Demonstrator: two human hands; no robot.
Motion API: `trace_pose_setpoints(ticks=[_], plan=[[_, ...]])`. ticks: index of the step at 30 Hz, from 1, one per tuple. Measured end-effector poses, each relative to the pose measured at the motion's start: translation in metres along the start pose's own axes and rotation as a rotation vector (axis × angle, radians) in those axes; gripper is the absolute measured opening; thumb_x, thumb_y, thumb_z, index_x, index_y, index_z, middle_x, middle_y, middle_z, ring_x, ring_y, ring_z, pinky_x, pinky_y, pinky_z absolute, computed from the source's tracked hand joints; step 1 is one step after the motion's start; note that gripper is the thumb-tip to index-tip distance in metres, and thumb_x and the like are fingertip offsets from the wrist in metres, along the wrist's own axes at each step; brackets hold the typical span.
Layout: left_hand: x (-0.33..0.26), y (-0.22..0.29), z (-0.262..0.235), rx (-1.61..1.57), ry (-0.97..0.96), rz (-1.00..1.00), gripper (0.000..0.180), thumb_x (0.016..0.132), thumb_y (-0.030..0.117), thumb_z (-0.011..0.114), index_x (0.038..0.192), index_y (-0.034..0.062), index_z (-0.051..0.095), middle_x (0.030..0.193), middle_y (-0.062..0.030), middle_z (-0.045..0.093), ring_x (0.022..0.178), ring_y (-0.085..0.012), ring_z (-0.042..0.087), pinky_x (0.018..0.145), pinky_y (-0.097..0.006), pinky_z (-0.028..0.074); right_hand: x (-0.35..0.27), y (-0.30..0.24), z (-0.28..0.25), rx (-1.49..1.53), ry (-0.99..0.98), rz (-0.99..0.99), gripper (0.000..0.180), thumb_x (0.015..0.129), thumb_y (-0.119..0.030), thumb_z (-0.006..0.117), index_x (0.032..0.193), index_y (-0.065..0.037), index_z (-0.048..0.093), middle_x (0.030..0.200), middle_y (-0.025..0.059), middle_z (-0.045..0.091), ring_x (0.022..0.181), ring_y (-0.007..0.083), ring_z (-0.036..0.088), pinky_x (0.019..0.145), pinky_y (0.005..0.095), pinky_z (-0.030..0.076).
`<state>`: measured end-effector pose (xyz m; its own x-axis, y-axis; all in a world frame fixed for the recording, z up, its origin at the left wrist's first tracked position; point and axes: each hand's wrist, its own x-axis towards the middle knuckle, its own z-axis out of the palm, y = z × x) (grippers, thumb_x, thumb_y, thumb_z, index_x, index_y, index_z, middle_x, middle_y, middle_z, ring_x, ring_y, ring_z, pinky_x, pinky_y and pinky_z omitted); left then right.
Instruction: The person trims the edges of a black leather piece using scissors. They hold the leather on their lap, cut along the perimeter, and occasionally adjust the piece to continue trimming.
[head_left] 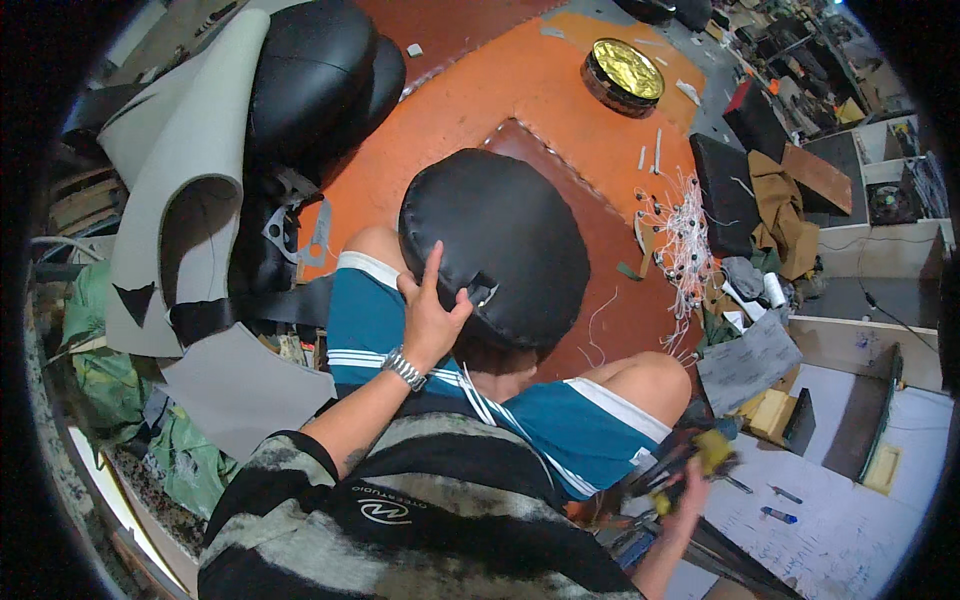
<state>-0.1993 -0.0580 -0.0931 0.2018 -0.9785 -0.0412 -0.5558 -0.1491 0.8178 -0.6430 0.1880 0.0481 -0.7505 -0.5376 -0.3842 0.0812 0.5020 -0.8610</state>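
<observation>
A round black padded cushion (505, 240) leans tilted against my lap and legs. Its cover has a small notch at the near edge, with something pale showing inside. My left hand (432, 318) rests on the cushion's near rim beside that notch; its index finger and thumb are stretched apart. Low on the right, my right hand (683, 500) is smeared by motion. It is around a yellow-and-black tool (712, 452), too blurred for its exact kind to show.
Black padded pieces (310, 80) and a curved grey sheet (185, 200) stand at the left. White cords (685, 235) lie tangled on the right, below a round tin (622, 78) with a gold inside. At lower right, a white board (830, 530) bears a blue-handled tool (778, 515).
</observation>
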Motion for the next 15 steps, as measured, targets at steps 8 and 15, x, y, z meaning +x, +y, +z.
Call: trace_pose_setpoints(ticks=[8,15], plan=[[0.0,0.0,-0.001,-0.05,-0.015,-0.032,0.091,0.088,0.018,0.077,0.166,0.0211,0.032,0.13,-0.0344,0.04,0.114,-0.0542,0.054,0.104,-0.05,0.051,-0.051,-0.184,0.179,-0.355,-0.634,-0.165,0.046,0.094,-0.016,0.075,0.134,0.003,0.063,0.11,0.01,0.073,0.096,0.018,0.069,0.085,0.0347,0.056],[0.001,-0.002,-0.007,-0.087,-0.038,-0.032,0.094,0.087,0.019,0.08,0.166,0.0271,0.03,0.128,-0.034,0.037,0.104,-0.0594,0.057,0.096,-0.053,0.054,-0.023,-0.124,0.339,-0.634,-1.107,-0.317,0.039,0.09,-0.017,0.078,0.124,0.0,0.072,0.104,0.0085,0.076,0.092,0.0157,0.071,0.083,0.0337,0.058]])
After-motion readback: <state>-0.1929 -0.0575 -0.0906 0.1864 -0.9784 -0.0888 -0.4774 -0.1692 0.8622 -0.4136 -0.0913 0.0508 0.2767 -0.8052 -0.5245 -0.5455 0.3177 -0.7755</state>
